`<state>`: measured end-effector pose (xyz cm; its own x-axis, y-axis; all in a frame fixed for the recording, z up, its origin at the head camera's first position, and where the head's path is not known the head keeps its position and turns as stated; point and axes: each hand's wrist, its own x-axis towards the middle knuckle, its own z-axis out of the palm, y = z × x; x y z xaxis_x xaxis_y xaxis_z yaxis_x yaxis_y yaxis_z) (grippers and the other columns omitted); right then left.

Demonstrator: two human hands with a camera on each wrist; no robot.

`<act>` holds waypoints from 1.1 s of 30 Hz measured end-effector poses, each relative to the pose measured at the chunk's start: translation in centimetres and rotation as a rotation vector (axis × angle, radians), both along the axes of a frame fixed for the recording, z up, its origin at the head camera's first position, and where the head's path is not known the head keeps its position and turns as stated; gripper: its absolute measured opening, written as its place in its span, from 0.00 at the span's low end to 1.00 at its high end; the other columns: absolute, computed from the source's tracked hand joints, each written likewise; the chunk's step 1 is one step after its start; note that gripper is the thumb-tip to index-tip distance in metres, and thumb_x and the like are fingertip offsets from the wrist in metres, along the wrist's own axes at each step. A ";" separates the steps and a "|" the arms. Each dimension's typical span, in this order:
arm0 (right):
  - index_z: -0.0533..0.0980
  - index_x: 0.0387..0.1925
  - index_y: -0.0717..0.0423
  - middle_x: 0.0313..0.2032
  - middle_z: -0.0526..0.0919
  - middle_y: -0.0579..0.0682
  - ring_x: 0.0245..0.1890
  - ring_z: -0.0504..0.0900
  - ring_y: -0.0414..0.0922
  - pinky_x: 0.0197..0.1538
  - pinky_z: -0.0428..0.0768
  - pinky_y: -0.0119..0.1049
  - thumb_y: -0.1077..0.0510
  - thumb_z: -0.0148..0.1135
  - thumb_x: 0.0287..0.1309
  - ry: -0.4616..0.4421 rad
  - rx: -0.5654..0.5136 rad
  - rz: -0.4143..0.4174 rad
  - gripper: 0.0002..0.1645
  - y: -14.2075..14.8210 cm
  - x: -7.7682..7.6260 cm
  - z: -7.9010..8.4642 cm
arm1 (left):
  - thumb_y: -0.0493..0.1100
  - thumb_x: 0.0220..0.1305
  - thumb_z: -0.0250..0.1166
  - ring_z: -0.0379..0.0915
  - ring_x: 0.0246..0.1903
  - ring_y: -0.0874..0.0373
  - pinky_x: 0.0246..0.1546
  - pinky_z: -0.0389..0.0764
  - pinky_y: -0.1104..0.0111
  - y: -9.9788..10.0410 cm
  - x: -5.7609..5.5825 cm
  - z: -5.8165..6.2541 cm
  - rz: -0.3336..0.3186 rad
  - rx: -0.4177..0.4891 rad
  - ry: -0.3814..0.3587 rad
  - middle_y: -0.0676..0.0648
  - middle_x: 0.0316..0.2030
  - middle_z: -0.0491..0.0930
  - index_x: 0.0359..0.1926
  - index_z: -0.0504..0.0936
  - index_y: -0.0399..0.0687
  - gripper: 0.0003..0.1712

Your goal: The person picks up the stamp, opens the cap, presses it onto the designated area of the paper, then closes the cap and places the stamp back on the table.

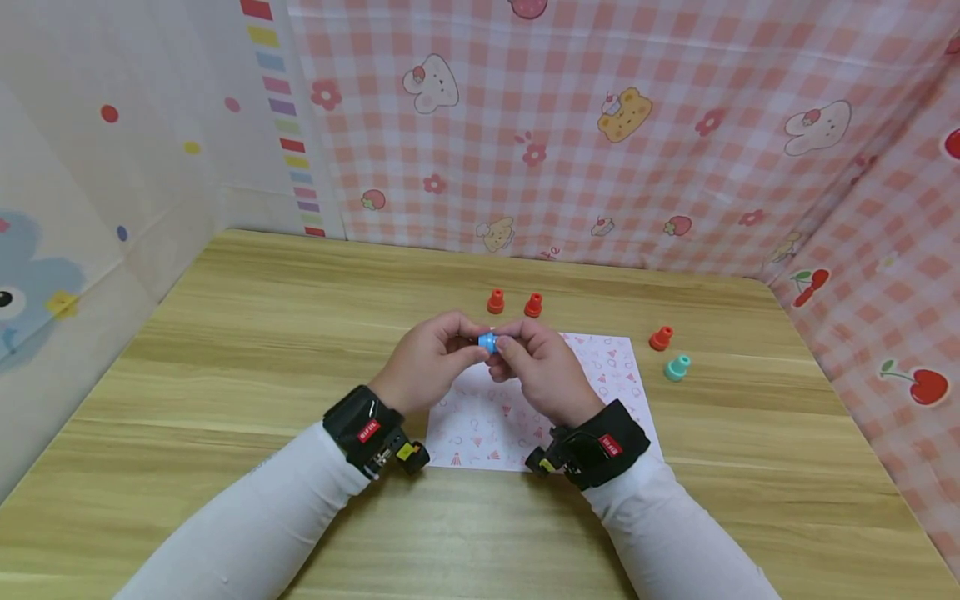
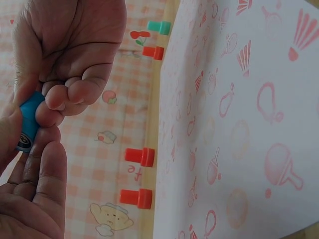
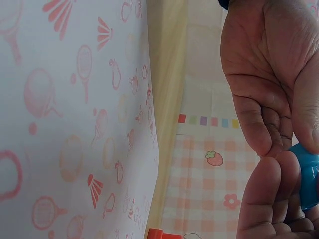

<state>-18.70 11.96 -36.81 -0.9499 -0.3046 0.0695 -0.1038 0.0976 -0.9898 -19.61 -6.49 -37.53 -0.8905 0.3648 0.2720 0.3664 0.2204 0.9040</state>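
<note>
A small blue stamp (image 1: 487, 342) is held between both hands above the printed paper (image 1: 480, 425). The left hand (image 1: 432, 358) pinches its left end with thumb and fingers. From the other side, the right hand (image 1: 543, 362) grips the stamp by thumb and curled fingers. A dark round mark shows on one end of the blue stamp (image 2: 31, 122) in the left wrist view. Fingers of both hands cover part of the blue stamp (image 3: 306, 172) in the right wrist view. The paper carries pink and pale orange prints of rackets and shuttlecocks.
Two red stamps (image 1: 496, 302) (image 1: 533, 305) stand behind the paper. Farther right are another red stamp (image 1: 662, 337) and a teal stamp (image 1: 677, 367). A checked curtain (image 1: 555, 192) hangs along the back of the wooden table (image 1: 247, 358).
</note>
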 end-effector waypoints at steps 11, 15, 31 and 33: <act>0.73 0.44 0.60 0.35 0.79 0.59 0.33 0.80 0.53 0.40 0.82 0.40 0.60 0.51 0.67 -0.005 0.013 0.003 0.08 0.0 0.2 0.1 | 0.34 0.61 0.63 0.75 0.39 0.59 0.43 0.79 0.58 0.2 0.5 0.6 0.021 -0.005 -0.002 0.47 0.40 0.80 0.40 0.78 0.41 0.06; 0.73 0.44 0.60 0.35 0.80 0.59 0.33 0.80 0.53 0.40 0.82 0.40 0.60 0.51 0.67 0.000 0.022 0.005 0.08 0.0 0.2 0.1 | 0.35 0.61 0.63 0.74 0.39 0.60 0.44 0.78 0.59 0.1 0.4 0.4 0.020 -0.009 -0.012 0.49 0.40 0.80 0.40 0.78 0.44 0.06; 0.73 0.43 0.60 0.35 0.79 0.59 0.33 0.80 0.52 0.41 0.82 0.40 0.61 0.51 0.66 0.004 0.026 0.011 0.08 0.0 0.2 0.2 | 0.40 0.62 0.64 0.74 0.39 0.64 0.43 0.78 0.64 -0.2 0.1 0.0 -0.009 -0.021 -0.004 0.56 0.39 0.79 0.37 0.77 0.55 0.05; 0.73 0.43 0.60 0.35 0.79 0.59 0.33 0.80 0.52 0.41 0.82 0.40 0.61 0.51 0.66 0.010 0.023 0.012 0.08 0.0 0.2 0.2 | 0.40 0.62 0.64 0.74 0.39 0.64 0.43 0.78 0.64 -0.2 0.1 0.0 -0.006 -0.022 -0.006 0.56 0.39 0.79 0.37 0.77 0.55 0.05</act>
<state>-18.52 11.92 -36.63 -0.9454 -0.3180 0.0718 -0.1148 0.1186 -0.9863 -19.49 -6.71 -37.54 -0.8896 0.3764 0.2588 0.3628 0.2379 0.9010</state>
